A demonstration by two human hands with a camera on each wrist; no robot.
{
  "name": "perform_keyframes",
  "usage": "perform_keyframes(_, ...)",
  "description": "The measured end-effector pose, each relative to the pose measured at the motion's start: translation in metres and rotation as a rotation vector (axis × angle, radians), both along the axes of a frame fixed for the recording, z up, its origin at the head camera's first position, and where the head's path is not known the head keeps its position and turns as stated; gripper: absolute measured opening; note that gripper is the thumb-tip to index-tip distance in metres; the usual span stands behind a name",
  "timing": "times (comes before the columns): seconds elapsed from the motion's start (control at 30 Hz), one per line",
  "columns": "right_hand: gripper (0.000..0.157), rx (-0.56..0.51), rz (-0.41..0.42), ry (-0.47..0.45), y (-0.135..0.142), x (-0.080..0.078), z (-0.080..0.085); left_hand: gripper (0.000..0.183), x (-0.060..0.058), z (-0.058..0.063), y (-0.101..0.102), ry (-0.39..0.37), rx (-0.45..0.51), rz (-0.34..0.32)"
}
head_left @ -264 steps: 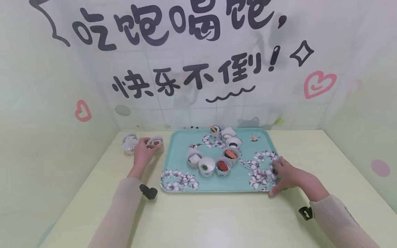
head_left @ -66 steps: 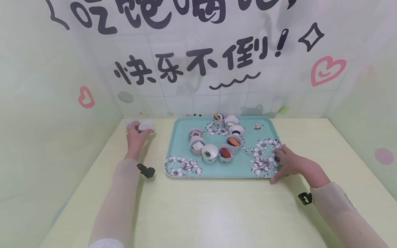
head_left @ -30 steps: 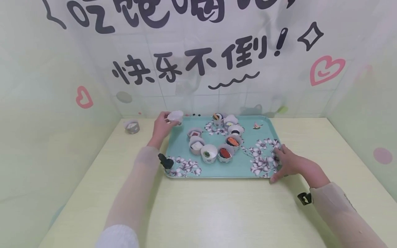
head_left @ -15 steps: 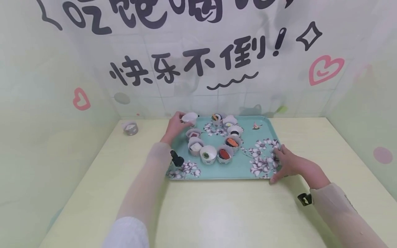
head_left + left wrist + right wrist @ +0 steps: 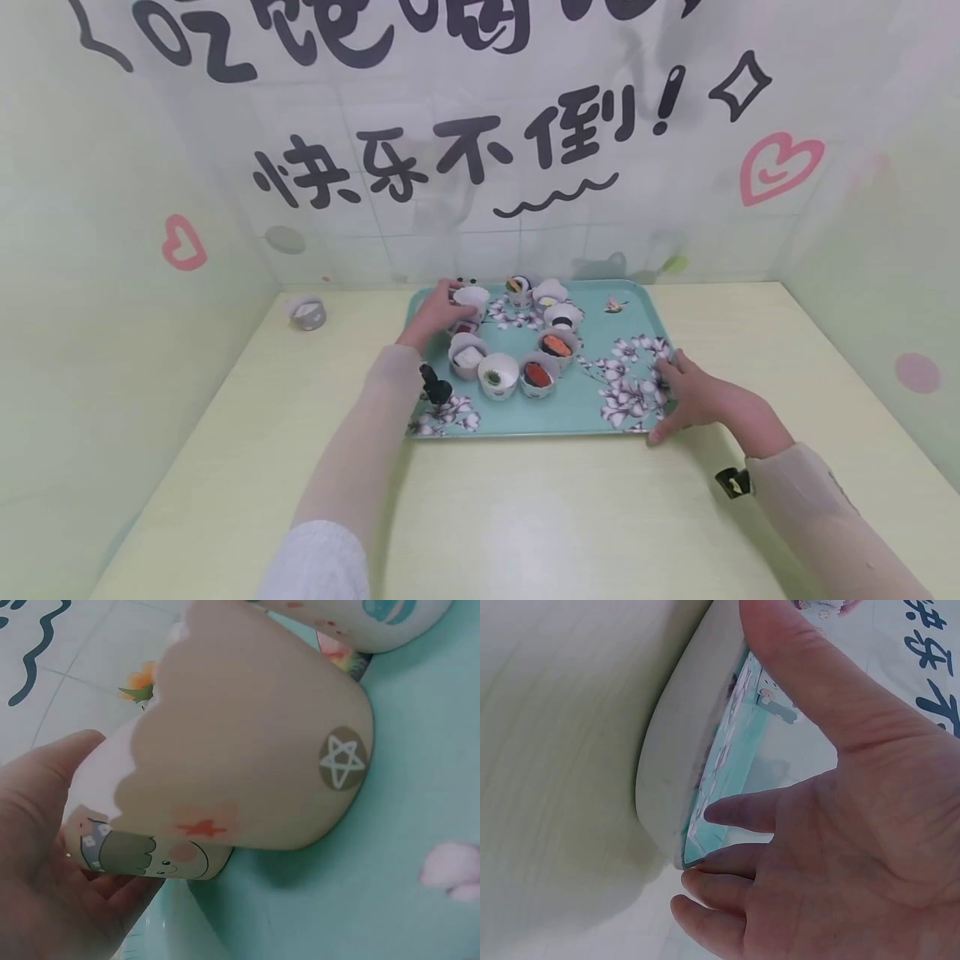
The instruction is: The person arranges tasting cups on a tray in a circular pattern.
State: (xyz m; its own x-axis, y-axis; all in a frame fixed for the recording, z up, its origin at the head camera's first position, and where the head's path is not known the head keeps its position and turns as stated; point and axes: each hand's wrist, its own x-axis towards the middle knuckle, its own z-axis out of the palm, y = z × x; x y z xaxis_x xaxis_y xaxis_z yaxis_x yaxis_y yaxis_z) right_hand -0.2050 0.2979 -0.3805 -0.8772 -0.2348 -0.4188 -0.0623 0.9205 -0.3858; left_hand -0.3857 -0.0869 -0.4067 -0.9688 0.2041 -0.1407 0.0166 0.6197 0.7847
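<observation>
My left hand [image 5: 435, 312] holds a white paper baking cup [image 5: 471, 297] at the back left of the turquoise flowered tray [image 5: 525, 423], between thumb and fingers. In the left wrist view the held cup's cartoon face [image 5: 169, 859] shows low over the tray, partly hidden behind a nearer cup [image 5: 255, 742] with a scalloped rim. What it contains is hidden. My right hand [image 5: 693, 402] holds the tray's front right corner; in the right wrist view the thumb lies along one edge and the fingers [image 5: 739, 812] reach over the other.
A curve of several cups with sushi-like pieces, such as one with a red topping [image 5: 537, 375], stands on the tray. One more cup [image 5: 307, 313] is on the table [image 5: 510, 517] at the far left. A printed wall sheet [image 5: 450, 242] rises behind the table.
My left hand has taken a cup from the far left of the table and brought it right, over the tray's back left. An earlier cup now stands on the tray. The right hand stays put.
</observation>
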Motion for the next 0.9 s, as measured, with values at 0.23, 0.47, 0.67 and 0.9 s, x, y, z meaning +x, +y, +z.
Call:
perform_keyframes(0.23, 0.137, 0.0, 0.002, -0.005, -0.002, 0.0, 0.001, 0.063, -0.002, -0.002, -0.005, -0.01, -0.071, 0.006)
perform_keyframes(0.47, 0.139, -0.002, -0.01, -0.017, -0.003, -0.001, 0.001, 0.062, 0.002, 0.001, -0.009, -0.012, -0.063, -0.003)
perform_keyframes(0.67, 0.137, 0.008, -0.001, -0.013, -0.004, 0.001, 0.002, 0.065, 0.007, 0.007, -0.017, -0.001, -0.013, 0.035)
perform_keyframes(0.9, 0.136, 0.026, 0.01, -0.007, -0.005, 0.003, 0.004, 0.058, 0.009, 0.012, -0.028, 0.026, -0.052, 0.1)
